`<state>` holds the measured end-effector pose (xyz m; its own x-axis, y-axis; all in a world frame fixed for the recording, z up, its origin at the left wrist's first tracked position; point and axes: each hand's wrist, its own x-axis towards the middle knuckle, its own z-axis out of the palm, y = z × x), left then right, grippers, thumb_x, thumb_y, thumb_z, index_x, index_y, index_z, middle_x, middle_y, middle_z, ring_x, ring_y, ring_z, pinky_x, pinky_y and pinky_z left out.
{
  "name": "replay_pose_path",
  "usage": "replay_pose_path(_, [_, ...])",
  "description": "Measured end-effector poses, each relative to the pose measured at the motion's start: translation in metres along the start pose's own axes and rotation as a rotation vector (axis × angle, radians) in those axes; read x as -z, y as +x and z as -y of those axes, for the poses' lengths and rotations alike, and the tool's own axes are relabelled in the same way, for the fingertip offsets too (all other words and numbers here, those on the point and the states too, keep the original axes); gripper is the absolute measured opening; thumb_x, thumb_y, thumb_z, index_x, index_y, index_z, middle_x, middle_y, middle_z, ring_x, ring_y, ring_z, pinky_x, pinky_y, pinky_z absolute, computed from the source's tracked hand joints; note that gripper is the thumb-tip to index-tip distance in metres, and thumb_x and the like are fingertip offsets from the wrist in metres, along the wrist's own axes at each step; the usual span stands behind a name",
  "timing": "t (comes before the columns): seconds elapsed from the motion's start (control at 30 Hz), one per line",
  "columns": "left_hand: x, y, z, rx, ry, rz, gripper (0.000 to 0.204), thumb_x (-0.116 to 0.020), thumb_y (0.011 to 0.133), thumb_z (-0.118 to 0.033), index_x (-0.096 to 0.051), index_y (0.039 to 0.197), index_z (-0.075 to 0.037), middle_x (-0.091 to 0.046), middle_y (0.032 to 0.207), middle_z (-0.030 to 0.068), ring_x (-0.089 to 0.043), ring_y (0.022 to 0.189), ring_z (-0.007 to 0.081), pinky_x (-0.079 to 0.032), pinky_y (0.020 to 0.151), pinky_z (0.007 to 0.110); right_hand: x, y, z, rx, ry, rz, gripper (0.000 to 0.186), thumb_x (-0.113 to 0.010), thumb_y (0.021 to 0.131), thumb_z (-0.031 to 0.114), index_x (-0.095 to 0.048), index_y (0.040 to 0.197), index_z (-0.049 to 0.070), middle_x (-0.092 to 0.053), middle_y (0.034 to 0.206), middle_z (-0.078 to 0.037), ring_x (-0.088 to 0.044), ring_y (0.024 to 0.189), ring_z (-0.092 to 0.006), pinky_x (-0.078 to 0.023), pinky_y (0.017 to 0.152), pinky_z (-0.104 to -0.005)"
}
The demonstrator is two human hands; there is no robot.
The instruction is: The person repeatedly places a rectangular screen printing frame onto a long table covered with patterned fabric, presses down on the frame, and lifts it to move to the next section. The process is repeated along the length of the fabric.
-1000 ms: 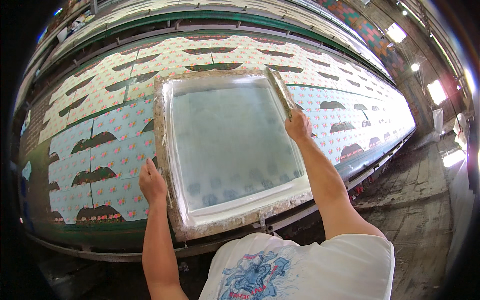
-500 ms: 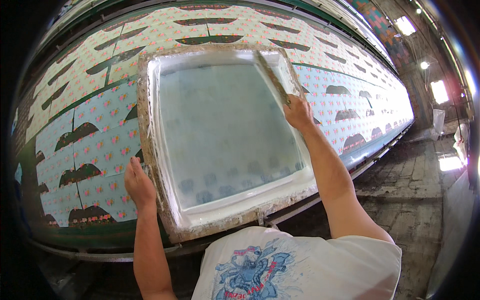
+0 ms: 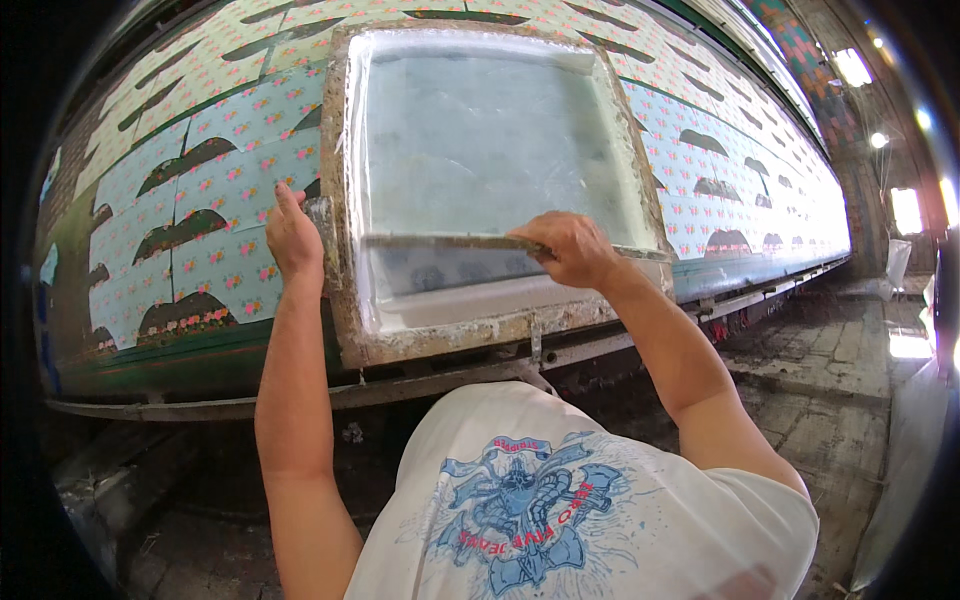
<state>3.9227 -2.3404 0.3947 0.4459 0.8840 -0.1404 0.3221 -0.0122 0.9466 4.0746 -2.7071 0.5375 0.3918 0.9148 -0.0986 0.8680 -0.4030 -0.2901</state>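
My right hand [image 3: 572, 250] is closed around the right part of a squeegee [image 3: 440, 241], a long thin bar lying crosswise inside a printing screen [image 3: 480, 150]. The bar spans most of the screen's width, nearer its front edge. Behind it the mesh looks pale and milky; in front, a darker strip shows blotchy motifs and white paste. Beside the screen's worn left rail, my left hand [image 3: 296, 236] is upright with its fingers stretched out. It appears to rest against the rail; part of the hand is turned away.
Beneath the screen, a long table carries pale blue flowered fabric [image 3: 215, 240] with dark curved gaps, and cream flowered fabric [image 3: 300, 60] farther off. A metal rail [image 3: 220, 408] runs along its near edge. The worn floor [image 3: 800, 350] extends to the right.
My right hand has swung the squeegee from a slant along the screen's right side to crosswise near the front. The view has shifted, so the screen appears higher. My left hand stays beside the rail.
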Motion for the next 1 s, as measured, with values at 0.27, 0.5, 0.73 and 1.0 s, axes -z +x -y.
replay_pose_path(0.27, [-0.006, -0.005, -0.008, 0.075, 0.257, 0.13, 0.066, -0.041, 0.115, -0.05, -0.074, 0.122, 0.007, -0.073, 0.126, 0.029, -0.067, 0.123, 0.0465, -0.049, 0.105, 0.055, -0.016, -0.062, 0.028, 0.099, -0.026, -0.009, 0.041, -0.079, 0.083, 0.012, -0.079, 0.124, 0.015, -0.081, 0.115, -0.009, -0.075, 0.108, -0.0337, -0.06, 0.094, -0.0463])
replay_pose_path(0.5, [-0.014, 0.005, 0.008, -0.12, 0.55, 0.01, 0.057, -0.042, 0.113, -0.039, -0.075, 0.12, 0.007, -0.072, 0.127, 0.0346, -0.066, 0.121, 0.0543, -0.049, 0.106, 0.059, -0.022, -0.092, 0.028, 0.174, 0.072, -0.051, 0.044, -0.087, 0.085, 0.022, -0.077, 0.127, 0.014, -0.078, 0.125, -0.009, -0.072, 0.116, -0.0327, -0.054, 0.104, -0.0471])
replay_pose_path(0.73, [-0.013, 0.004, 0.005, -0.118, 0.818, -0.114, 0.059, -0.038, 0.114, -0.038, -0.075, 0.119, 0.008, -0.073, 0.128, 0.0327, -0.067, 0.119, 0.0537, -0.05, 0.106, 0.06, 0.018, -0.141, -0.06, 0.237, 0.329, -0.309, 0.034, -0.09, 0.083, 0.018, -0.08, 0.115, 0.012, -0.081, 0.114, -0.009, -0.074, 0.113, -0.0327, -0.058, 0.097, -0.0444])
replay_pose_path(1.0, [-0.022, 0.0, -0.005, -0.091, 0.973, -0.197, 0.055, -0.036, 0.116, -0.037, -0.075, 0.121, 0.002, -0.074, 0.126, 0.0303, -0.068, 0.117, 0.051, -0.052, 0.103, 0.059, 0.042, -0.173, -0.223, -0.239, 0.402, -0.591, 0.067, -0.069, 0.104, 0.044, -0.056, 0.159, 0.007, -0.056, 0.159, -0.019, -0.049, 0.151, -0.0395, -0.035, 0.128, -0.0514])
